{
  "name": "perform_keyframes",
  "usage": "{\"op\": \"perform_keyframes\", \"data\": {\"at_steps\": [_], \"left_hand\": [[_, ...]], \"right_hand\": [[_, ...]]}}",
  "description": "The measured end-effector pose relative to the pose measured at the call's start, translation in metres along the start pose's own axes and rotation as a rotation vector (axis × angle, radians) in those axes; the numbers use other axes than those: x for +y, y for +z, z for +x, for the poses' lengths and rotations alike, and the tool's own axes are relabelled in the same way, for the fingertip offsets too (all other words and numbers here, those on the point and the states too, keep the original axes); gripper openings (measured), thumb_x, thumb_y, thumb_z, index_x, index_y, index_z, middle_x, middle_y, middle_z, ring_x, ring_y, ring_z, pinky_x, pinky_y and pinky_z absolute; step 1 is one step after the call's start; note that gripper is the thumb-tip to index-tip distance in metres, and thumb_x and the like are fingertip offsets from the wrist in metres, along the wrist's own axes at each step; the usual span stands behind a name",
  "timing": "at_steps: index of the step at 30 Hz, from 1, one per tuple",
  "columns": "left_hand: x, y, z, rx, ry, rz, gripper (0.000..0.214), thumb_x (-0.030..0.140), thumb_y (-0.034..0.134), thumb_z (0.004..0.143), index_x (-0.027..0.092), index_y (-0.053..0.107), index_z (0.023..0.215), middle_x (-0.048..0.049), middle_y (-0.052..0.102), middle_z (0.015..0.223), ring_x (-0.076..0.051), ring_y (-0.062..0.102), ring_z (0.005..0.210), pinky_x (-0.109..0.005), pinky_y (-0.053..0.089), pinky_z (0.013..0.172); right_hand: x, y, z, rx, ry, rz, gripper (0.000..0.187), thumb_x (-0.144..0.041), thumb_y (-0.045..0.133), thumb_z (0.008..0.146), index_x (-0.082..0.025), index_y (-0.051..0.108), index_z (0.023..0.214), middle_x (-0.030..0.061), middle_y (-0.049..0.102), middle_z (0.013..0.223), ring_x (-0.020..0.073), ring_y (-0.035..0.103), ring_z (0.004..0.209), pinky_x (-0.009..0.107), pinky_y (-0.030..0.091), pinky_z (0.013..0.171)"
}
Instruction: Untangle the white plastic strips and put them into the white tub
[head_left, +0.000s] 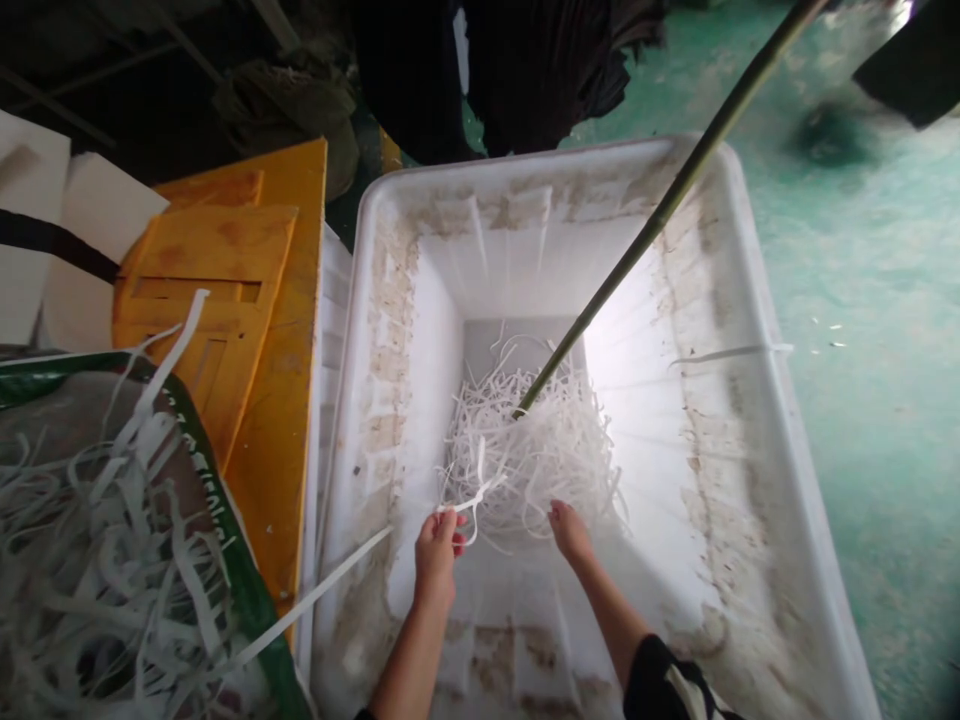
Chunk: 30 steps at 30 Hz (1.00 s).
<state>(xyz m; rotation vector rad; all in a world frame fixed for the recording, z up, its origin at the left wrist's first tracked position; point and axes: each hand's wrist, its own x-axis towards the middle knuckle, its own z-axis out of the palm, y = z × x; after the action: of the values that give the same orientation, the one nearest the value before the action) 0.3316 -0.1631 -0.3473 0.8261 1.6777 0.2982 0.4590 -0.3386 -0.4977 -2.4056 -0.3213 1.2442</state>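
Observation:
A big white plastic tub (757, 330) with stained walls stands in front of me. A heap of thin white strips (532, 450) lies on its bottom. My left hand (437, 548) reaches down into the tub with its fingers closed on a bunch of the strips at the heap's near left edge. My right hand (570, 530) is pushed into the near edge of the heap, fingers curled down among the strips and partly hidden. A green bamboo pole (660, 220) slants from the upper right down into the middle of the heap.
A green-rimmed sack (225, 520) full of white strips sits at the lower left. Beside the tub lies an orange wooden board (247, 290), with white foam blocks (82, 220) behind it. The green floor (870, 300) runs along the right; dark cloth hangs at the top.

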Motion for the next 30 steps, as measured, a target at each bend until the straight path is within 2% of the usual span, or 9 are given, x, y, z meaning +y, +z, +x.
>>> {"op": "perform_keyframes", "data": {"at_steps": [4, 7, 10, 15, 18, 22, 25, 28, 30], "left_hand": [[-0.024, 0.014, -0.006, -0.016, -0.209, -0.273, 0.02, 0.021, 0.073, 0.063, 0.015, 0.057, 0.073, -0.0015, 0.063, 0.071, -0.009, 0.06, 0.061, -0.022, 0.051, 0.058], [-0.023, 0.017, -0.006, -0.082, -0.215, -0.346, 0.014, 0.007, 0.069, 0.065, 0.015, 0.06, 0.071, -0.0031, 0.065, 0.074, -0.012, 0.065, 0.074, -0.025, 0.053, 0.074], [-0.014, 0.02, -0.006, -0.103, -0.25, -0.345, 0.014, 0.002, 0.067, 0.066, 0.014, 0.062, 0.069, -0.0056, 0.067, 0.079, -0.013, 0.066, 0.079, -0.026, 0.053, 0.079], [-0.003, 0.026, -0.019, -0.152, -0.213, -0.224, 0.01, 0.018, 0.071, 0.067, 0.014, 0.062, 0.066, -0.0054, 0.068, 0.073, -0.015, 0.066, 0.074, -0.024, 0.052, 0.07], [-0.013, 0.033, -0.031, -0.211, -0.074, 0.095, 0.016, 0.03, 0.062, 0.073, 0.016, 0.062, 0.065, -0.0018, 0.064, 0.063, -0.015, 0.061, 0.061, -0.024, 0.046, 0.054], [-0.049, 0.044, -0.034, -0.338, 0.18, 0.652, 0.025, 0.022, 0.053, 0.074, 0.019, 0.052, 0.049, 0.0014, 0.052, 0.046, -0.014, 0.051, 0.049, -0.026, 0.037, 0.053], [-0.077, 0.046, -0.002, -0.302, 0.214, 0.879, 0.022, 0.019, 0.052, 0.073, 0.02, 0.053, 0.051, -0.0012, 0.056, 0.051, -0.018, 0.056, 0.057, -0.029, 0.04, 0.061], [-0.095, 0.039, 0.069, -0.153, 0.223, 0.918, 0.004, 0.02, 0.058, 0.068, 0.019, 0.06, 0.072, -0.0092, 0.065, 0.077, -0.026, 0.062, 0.086, -0.035, 0.042, 0.077], [-0.105, 0.034, 0.129, -0.106, 0.27, 0.897, 0.039, 0.024, 0.069, 0.058, 0.017, 0.059, 0.095, -0.0174, 0.062, 0.107, -0.033, 0.052, 0.112, -0.039, 0.038, 0.09]], "right_hand": [[-0.012, 0.072, 0.021, -0.07, 0.073, 0.092, 0.008, -0.018, 0.058, 0.066, -0.016, 0.062, 0.072, 0.0097, 0.068, 0.082, 0.0258, 0.062, 0.09, 0.035, 0.044, 0.083], [-0.008, 0.088, 0.019, -0.063, 0.117, 0.168, 0.008, -0.019, 0.052, 0.068, -0.018, 0.057, 0.062, 0.0097, 0.067, 0.076, 0.0268, 0.062, 0.088, 0.038, 0.044, 0.08], [-0.005, 0.069, 0.008, -0.101, 0.134, 0.26, 0.019, -0.029, 0.047, 0.072, -0.019, 0.053, 0.057, 0.0065, 0.063, 0.059, 0.0233, 0.063, 0.069, 0.035, 0.047, 0.067], [-0.021, -0.007, -0.029, -0.071, 0.067, 0.451, 0.029, -0.043, 0.046, 0.07, -0.017, 0.058, 0.065, 0.0027, 0.061, 0.056, 0.016, 0.056, 0.053, 0.027, 0.044, 0.053], [-0.038, -0.041, -0.055, -0.055, 0.059, 0.621, 0.031, -0.047, 0.053, 0.066, -0.016, 0.058, 0.067, -0.0013, 0.055, 0.049, 0.013, 0.051, 0.048, 0.025, 0.04, 0.05], [-0.03, -0.047, -0.064, -0.081, 0.164, 0.663, 0.033, -0.05, 0.054, 0.064, -0.018, 0.051, 0.058, -0.0043, 0.046, 0.04, 0.0102, 0.043, 0.039, 0.023, 0.034, 0.043], [0.007, -0.029, -0.041, -0.006, 0.34, 0.673, 0.031, -0.049, 0.051, 0.059, -0.018, 0.05, 0.057, -0.0027, 0.049, 0.045, 0.0107, 0.047, 0.043, 0.024, 0.039, 0.046], [0.05, 0.001, 0.006, 0.021, 0.422, 0.596, 0.032, -0.051, 0.049, 0.057, -0.019, 0.052, 0.06, 0.0014, 0.056, 0.054, 0.0146, 0.053, 0.051, 0.027, 0.043, 0.048], [0.069, 0.025, 0.044, 0.065, 0.372, 0.503, 0.038, -0.054, 0.051, 0.055, -0.019, 0.055, 0.069, 0.0054, 0.06, 0.063, 0.0199, 0.058, 0.059, 0.031, 0.045, 0.049]]}}
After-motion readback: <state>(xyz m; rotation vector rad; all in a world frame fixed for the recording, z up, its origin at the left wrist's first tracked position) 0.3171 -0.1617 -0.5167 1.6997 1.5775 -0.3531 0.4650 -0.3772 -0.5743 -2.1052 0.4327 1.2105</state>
